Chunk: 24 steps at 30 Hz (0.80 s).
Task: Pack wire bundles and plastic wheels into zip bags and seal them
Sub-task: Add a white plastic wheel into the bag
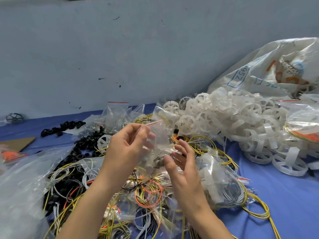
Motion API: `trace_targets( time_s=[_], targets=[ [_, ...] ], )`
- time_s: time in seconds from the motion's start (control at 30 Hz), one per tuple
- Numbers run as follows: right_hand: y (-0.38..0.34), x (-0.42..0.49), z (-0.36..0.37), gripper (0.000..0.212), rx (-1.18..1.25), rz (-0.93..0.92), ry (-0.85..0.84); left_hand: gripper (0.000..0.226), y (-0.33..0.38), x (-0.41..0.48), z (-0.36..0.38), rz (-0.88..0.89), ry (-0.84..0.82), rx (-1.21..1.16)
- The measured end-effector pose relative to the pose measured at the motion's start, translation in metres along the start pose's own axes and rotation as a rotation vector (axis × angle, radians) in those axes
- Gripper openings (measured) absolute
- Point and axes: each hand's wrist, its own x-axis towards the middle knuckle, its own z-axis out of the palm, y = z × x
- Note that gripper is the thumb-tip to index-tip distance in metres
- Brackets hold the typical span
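Clear zip bag [159, 135] raised above the middle of the blue tabletop [284, 195], pinched near its red-striped mouth by the left hand [124, 149]; right hand [184, 168] just beside its lower part, fingers spread, gripping nothing. Directly beneath, tangled wire bundles [150, 192]; toward the far right corner, plastic wheels [224, 118] heaped against a woven sack [259, 71]; toward the left edge, black rings [86, 144].

Clear zip bag [160, 133] above tangled wire bundles [151, 195]
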Motion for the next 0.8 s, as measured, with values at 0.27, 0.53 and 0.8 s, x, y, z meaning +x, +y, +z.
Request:
trace_targets(
  time_s=[0.27, 0.53, 0.8],
  targets=[
    [-0.022, 0.008, -0.005, 0.017, 0.315, 0.089, -0.351, 0.019, 0.036, 0.013, -0.016, 0.022, -0.255, 0.045],
    [-0.013, 0.003, 0.008, 0.026, 0.565, 0.286, -0.33, 0.019, 0.048, 0.008, -0.021, 0.231, -0.463, 0.367],
    [-0.018, 0.007, -0.007, 0.031, 0.523, 0.305, -0.223, 0.047, 0.004, -0.064, -0.037, 0.395, -0.457, 0.937]
  ],
)
